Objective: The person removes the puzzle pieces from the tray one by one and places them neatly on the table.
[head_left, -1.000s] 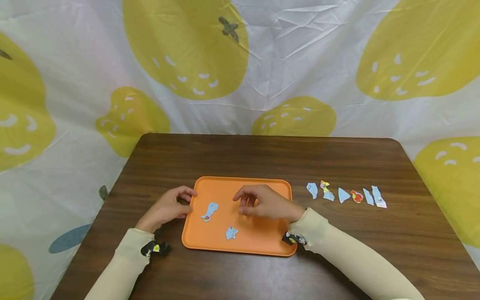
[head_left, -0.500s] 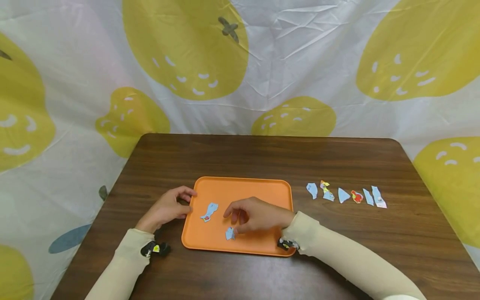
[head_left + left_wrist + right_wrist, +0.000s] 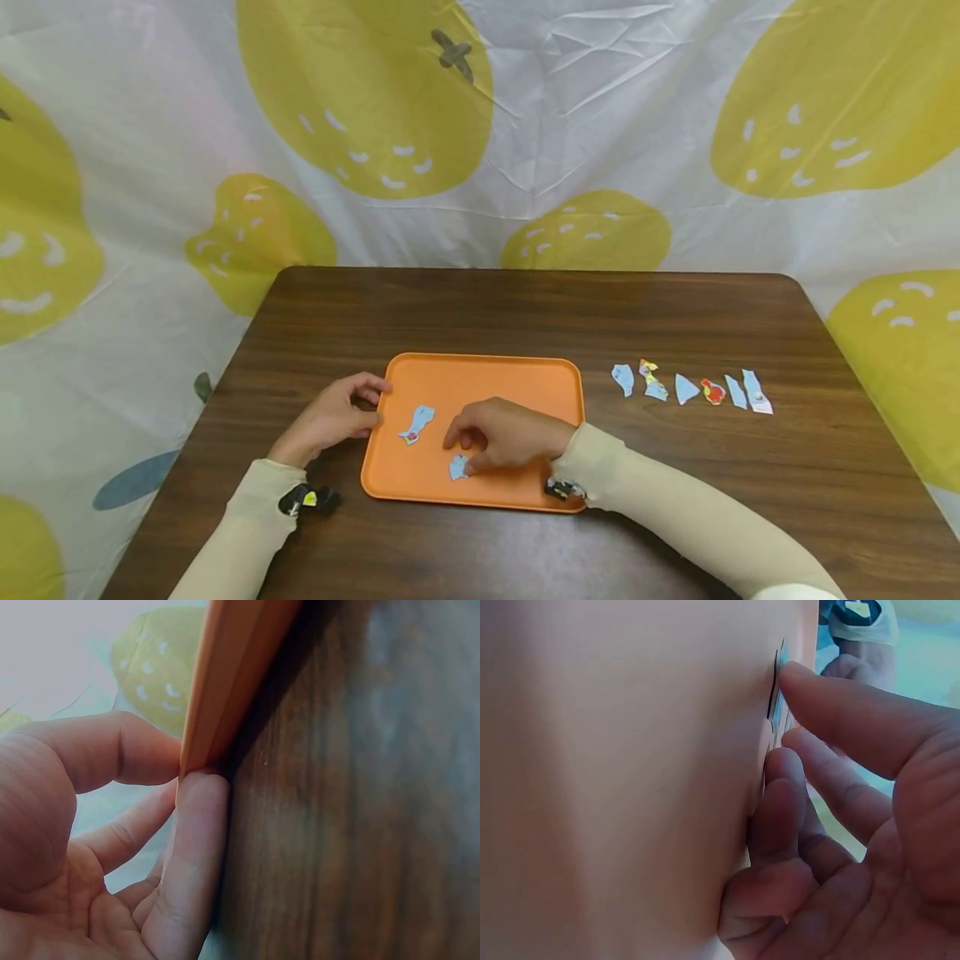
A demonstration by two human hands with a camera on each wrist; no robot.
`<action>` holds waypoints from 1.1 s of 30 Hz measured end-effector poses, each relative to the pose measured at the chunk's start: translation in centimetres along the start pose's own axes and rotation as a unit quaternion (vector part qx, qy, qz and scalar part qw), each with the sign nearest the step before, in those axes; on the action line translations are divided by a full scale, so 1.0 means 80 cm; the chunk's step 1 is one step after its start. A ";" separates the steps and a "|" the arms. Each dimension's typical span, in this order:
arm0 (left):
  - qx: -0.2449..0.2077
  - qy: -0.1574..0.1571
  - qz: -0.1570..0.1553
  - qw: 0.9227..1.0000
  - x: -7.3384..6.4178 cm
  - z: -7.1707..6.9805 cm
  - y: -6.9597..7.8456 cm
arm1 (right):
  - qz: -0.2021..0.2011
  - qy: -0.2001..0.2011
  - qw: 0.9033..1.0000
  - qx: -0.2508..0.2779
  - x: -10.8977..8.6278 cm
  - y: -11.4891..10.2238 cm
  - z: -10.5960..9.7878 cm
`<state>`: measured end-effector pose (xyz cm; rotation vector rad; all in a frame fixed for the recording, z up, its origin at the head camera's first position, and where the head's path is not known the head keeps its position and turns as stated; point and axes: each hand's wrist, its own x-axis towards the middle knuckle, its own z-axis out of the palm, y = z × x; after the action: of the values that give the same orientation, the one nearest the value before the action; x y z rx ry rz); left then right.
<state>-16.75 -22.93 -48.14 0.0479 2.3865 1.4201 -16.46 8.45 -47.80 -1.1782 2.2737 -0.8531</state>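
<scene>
The orange tray [image 3: 480,364] lies on the table. My left hand [image 3: 330,417] is at its left side, with thumb and fingertips resting against the rim; the left wrist view shows fingertips [image 3: 202,787] touching the tray wall [image 3: 232,667]. Over the tray, my right hand [image 3: 510,433] has its thumb on a small light-blue jagged piece [image 3: 458,467]. In the right wrist view that thumb presses the flat piece [image 3: 778,686], while the other fingers bend loosely near the tray surface. A longer blue piece [image 3: 417,424] with a red and yellow end lies to the left.
Right of the tray several cut pieces lie in a row on the brown table [image 3: 525,312]. Among them are a yellow-and-blue piece [image 3: 652,382], a blue triangle [image 3: 686,389] and a red piece [image 3: 712,392]. A white curtain [image 3: 420,233] with yellow fruit prints hangs behind.
My right hand has come down and to the left across the tray, and its thumb is now on the small blue piece. The left hand stays at the rim.
</scene>
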 end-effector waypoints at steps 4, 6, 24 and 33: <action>0.001 -0.001 -0.002 1.000 -0.001 0.000 0.000 | 0.009 -0.004 1.000 -0.018 0.001 -0.006 -0.001; 0.003 -0.001 -0.003 1.000 -0.001 0.000 0.001 | 0.015 -0.006 1.000 -0.023 0.001 -0.008 -0.001; -0.003 -0.001 -0.011 1.000 -0.001 0.000 -0.001 | -0.027 -0.001 0.997 0.071 -0.004 0.004 -0.002; 0.001 0.002 -0.008 1.000 -0.002 0.000 0.003 | -0.030 0.037 0.996 0.081 -0.006 0.006 -0.011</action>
<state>-16.68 -22.87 -47.90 0.0269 2.3866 1.4117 -17.05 9.38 -47.47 -1.1650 2.1889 -1.0985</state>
